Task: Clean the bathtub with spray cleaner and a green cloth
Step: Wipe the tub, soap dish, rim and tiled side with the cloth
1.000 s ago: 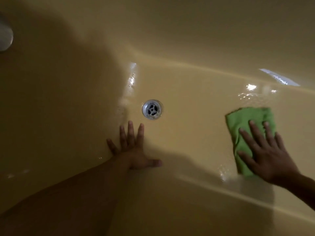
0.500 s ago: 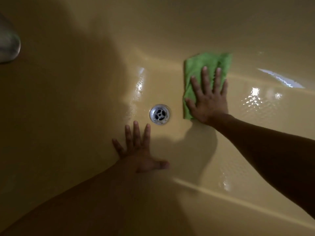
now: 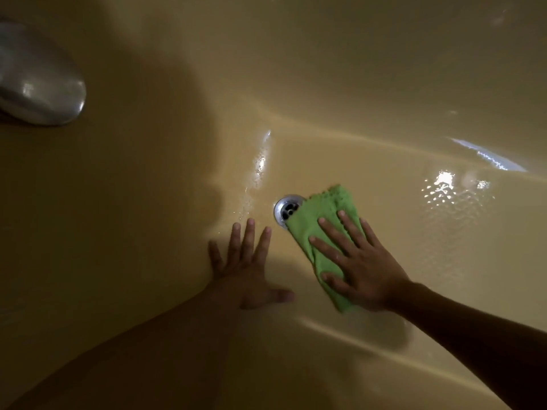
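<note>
The cream-yellow bathtub [image 3: 384,84] fills the view, its floor wet and shiny. A folded green cloth [image 3: 322,214] lies on the tub floor, its upper corner covering the right part of the metal drain [image 3: 284,209]. My right hand [image 3: 358,264] presses flat on the cloth with straight, spread fingers. My left hand [image 3: 245,267] rests flat on the tub floor just left of the cloth, fingers spread, holding nothing. No spray cleaner is in view.
A grey metal spout [image 3: 38,84] juts out at the upper left over the tub's end wall. Light reflections [image 3: 444,187] glint on the wet floor at right. The tub's near wall rises along the bottom of the view.
My right hand has slid the cloth from the far wall down and left onto the drain's edge. The left hand has stayed planted. The view has shifted closer.
</note>
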{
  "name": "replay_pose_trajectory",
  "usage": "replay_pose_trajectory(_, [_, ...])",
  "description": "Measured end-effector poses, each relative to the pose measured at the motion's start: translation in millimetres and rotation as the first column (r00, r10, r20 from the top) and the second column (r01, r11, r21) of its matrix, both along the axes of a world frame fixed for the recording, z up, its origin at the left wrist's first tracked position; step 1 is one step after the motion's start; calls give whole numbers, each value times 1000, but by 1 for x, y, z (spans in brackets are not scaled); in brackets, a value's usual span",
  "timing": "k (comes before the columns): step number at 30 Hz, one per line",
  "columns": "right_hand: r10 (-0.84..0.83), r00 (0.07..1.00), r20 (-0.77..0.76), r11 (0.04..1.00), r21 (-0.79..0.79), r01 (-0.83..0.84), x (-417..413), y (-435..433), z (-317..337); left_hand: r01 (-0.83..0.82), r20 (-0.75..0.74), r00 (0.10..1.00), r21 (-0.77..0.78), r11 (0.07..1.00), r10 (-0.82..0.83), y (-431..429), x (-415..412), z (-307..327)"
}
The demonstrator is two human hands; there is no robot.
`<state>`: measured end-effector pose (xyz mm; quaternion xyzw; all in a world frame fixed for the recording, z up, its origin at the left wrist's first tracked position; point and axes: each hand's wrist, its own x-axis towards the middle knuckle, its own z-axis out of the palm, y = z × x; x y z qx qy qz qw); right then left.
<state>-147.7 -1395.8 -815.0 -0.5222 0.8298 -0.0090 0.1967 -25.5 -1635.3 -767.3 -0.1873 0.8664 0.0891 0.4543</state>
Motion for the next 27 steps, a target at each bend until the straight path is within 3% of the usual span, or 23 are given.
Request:
replay_pose_trajectory(5, [-38, 999, 15, 999, 23, 38, 16, 66, 10, 285, 17, 958, -150, 947, -286, -39, 15, 21])
replay_pose_trajectory(9, [-238, 971, -14, 969, 66, 238, 2, 83, 11, 415, 44, 908, -240, 877, -418, -56, 21, 42])
replay_pose_trajectory(13, [-553, 832, -31, 831, 46, 554, -32, 43, -4, 450, 19, 885, -289, 845, -465, -58, 23, 52])
replay_pose_trajectory(16, [-667, 744, -43, 745, -18, 667, -63, -17, -11, 465, 10, 875, -296, 834, -484, -61, 23, 55])
replay_pose_trajectory(20, [-678, 735, -20, 734, -72, 675, -79, -106, -10, 488, 15, 856, -352, 799, -517, -66, 22, 59])
replay_pose_trajectory(27, [-437, 897, 73, 893, -83, 442, -31, -199, -8, 521, 105, 826, -515, 681, -553, -87, 8, 79])
